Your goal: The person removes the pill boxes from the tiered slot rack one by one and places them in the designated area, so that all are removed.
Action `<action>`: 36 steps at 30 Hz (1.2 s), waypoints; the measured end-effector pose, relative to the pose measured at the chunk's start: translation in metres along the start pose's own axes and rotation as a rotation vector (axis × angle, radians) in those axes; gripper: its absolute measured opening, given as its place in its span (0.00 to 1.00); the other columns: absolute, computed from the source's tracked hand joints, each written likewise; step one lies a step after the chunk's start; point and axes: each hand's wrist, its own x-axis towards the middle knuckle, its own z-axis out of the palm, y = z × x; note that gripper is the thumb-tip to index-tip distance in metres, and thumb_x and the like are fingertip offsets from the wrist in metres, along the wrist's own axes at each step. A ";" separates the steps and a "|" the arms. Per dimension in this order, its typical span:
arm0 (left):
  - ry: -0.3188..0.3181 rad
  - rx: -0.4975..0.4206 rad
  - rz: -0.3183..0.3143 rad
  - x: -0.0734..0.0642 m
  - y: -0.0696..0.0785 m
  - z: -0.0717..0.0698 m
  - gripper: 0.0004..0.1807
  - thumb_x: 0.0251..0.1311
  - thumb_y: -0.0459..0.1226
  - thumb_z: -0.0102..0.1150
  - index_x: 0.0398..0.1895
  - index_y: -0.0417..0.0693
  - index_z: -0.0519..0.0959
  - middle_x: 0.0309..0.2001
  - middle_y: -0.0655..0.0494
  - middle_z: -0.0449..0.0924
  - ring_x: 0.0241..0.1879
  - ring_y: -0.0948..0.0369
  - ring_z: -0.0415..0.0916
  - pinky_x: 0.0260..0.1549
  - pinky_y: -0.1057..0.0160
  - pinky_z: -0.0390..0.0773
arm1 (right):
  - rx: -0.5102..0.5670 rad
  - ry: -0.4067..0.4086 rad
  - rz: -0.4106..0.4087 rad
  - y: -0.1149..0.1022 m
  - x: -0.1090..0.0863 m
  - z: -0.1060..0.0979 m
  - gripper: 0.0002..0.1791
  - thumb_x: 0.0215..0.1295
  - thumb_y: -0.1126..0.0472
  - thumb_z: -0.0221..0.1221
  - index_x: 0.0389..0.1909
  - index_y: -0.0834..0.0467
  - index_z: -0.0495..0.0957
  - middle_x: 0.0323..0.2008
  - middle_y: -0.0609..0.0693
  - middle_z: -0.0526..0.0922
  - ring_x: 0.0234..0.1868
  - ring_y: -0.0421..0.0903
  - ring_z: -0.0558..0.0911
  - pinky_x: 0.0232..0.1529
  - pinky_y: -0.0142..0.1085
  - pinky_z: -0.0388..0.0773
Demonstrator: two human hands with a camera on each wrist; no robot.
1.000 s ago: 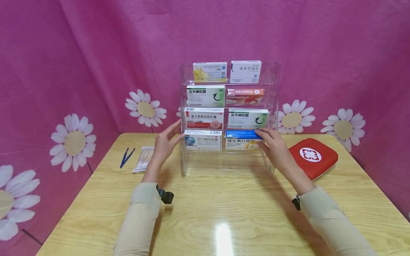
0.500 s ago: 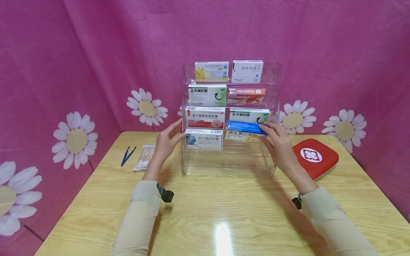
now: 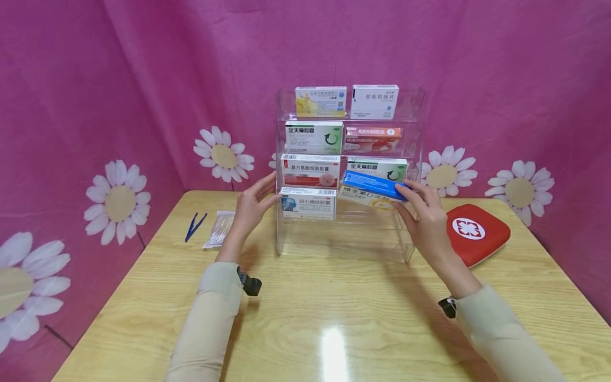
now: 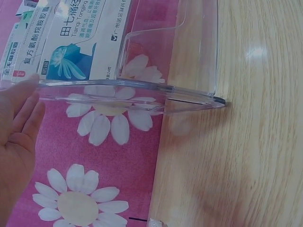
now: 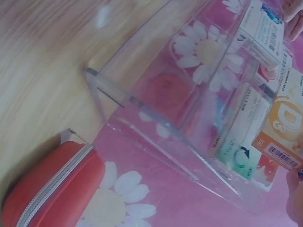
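Note:
My right hand (image 3: 428, 225) pinches the right end of a blue, white and yellow medicine box (image 3: 374, 188). The box is tilted, held in front of the bottom right slot of a clear acrylic display rack (image 3: 305, 239). Its orange D3 side (image 5: 284, 118) faces the right wrist camera. On the rack's left side, my left hand (image 3: 249, 212) touches the edge with fairly straight fingers (image 4: 23, 106). Beside that hand, a white medicine box with a blue head picture (image 3: 309, 204) sits in the bottom left slot.
Several other medicine boxes, such as a green and white one (image 3: 312, 138), fill the upper tiers. A red zipped first-aid case (image 3: 479, 233) lies right of the rack. Blue tweezers (image 3: 194, 227) and a bag of cotton swabs (image 3: 219, 229) lie left on the wooden table (image 3: 286, 323).
My right hand has lifted the blue-topped medicine box up out of the bottom right slot and tilted it. The left hand stays at the rack's side.

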 end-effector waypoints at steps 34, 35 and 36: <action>-0.034 0.017 -0.038 0.000 0.003 -0.003 0.30 0.60 0.30 0.63 0.68 0.46 0.70 0.66 0.45 0.73 0.63 0.51 0.75 0.61 0.64 0.79 | 0.202 -0.360 -0.126 -0.075 -0.038 0.058 0.23 0.50 0.69 0.71 0.51 0.61 0.82 0.47 0.58 0.80 0.46 0.49 0.78 0.39 0.39 0.88; -0.034 0.018 -0.042 0.000 0.003 -0.003 0.30 0.60 0.31 0.63 0.68 0.46 0.70 0.66 0.45 0.73 0.63 0.51 0.75 0.61 0.63 0.79 | 0.202 -0.370 -0.132 -0.076 -0.039 0.060 0.23 0.51 0.68 0.71 0.51 0.62 0.82 0.47 0.58 0.80 0.46 0.49 0.78 0.39 0.38 0.87; -0.035 0.018 -0.045 0.000 0.003 -0.003 0.30 0.60 0.31 0.63 0.68 0.47 0.70 0.66 0.46 0.73 0.63 0.51 0.75 0.62 0.63 0.79 | 0.207 -0.377 -0.138 -0.078 -0.040 0.062 0.23 0.51 0.68 0.71 0.51 0.62 0.82 0.46 0.58 0.80 0.45 0.49 0.78 0.39 0.38 0.87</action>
